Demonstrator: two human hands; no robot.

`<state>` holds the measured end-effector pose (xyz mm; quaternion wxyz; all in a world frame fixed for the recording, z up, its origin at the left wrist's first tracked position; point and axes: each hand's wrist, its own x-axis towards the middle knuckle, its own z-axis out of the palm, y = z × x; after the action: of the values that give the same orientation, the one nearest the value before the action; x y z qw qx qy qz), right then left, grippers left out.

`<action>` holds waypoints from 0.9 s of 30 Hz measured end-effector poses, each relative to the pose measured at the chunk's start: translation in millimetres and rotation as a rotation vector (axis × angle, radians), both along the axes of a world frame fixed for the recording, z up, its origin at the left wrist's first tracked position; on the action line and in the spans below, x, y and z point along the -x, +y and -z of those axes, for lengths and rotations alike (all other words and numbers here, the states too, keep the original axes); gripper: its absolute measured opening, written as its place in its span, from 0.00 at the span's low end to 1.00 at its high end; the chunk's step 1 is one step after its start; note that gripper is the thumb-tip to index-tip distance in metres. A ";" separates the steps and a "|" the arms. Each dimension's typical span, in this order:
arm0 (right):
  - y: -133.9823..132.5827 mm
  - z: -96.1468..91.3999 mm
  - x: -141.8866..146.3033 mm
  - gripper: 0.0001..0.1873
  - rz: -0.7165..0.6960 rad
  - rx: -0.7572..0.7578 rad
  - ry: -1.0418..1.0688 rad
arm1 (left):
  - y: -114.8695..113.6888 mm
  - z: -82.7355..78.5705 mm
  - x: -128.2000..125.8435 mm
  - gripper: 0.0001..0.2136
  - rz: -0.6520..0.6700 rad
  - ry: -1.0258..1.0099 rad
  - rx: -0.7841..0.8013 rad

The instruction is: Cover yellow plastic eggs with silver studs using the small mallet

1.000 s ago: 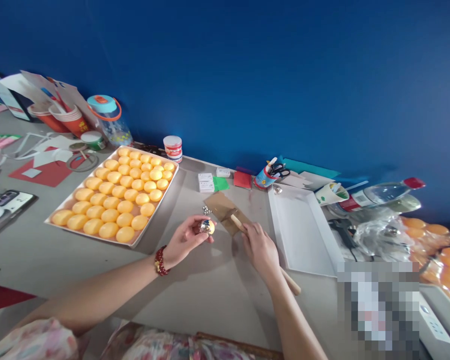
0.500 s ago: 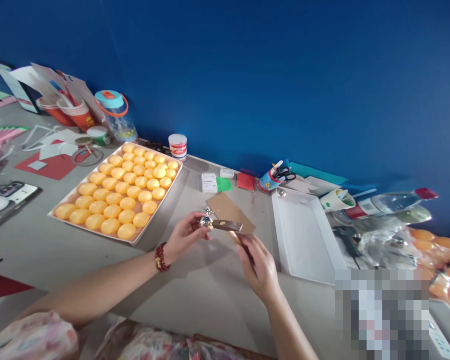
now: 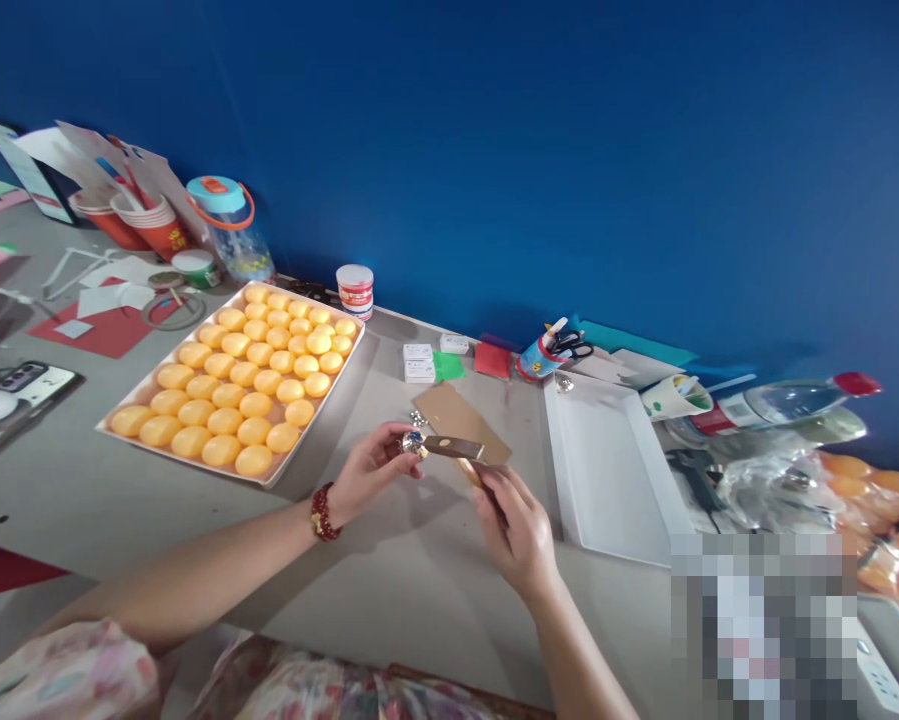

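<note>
In the head view, the left hand (image 3: 378, 470), a red beaded bracelet (image 3: 324, 512) at its wrist, holds a shiny silver ball (image 3: 411, 443) above the counter (image 3: 434, 610), the fingers pinched around it. The right hand (image 3: 519, 525) has its fingers clamped on the wooden handle of a hammer (image 3: 455, 448). One end of the hammer's head points at the ball and meets it in the view; whether they truly touch cannot be told.

Just beyond the hands, a brown cardboard piece (image 3: 468, 415) lies flat, with small silver beads (image 3: 417, 417) by its left edge. Farther back are small white boxes (image 3: 419, 371), a green square (image 3: 449, 366) and a red packet (image 3: 492, 360).

To the left, a shallow box (image 3: 293, 448) holds rows of orange balls (image 3: 228, 397). On the right lies a white tray (image 3: 618, 465), with a cup (image 3: 537, 362) carrying scissors (image 3: 573, 345) near its far-left corner. A red-capped plastic bottle (image 3: 786, 405) lies beyond the tray's right side.
</note>
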<state>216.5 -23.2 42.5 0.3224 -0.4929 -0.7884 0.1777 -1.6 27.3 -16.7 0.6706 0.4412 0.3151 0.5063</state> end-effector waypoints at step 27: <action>-0.6 -1.8 2.0 0.14 -0.004 0.022 -0.028 | -2.2 -6.6 0.3 0.18 -0.043 0.051 -0.019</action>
<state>214.5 -23.9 44.3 0.3057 -0.4974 -0.7917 0.1802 -1.9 25.2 -10.2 0.6470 0.4533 0.3367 0.5124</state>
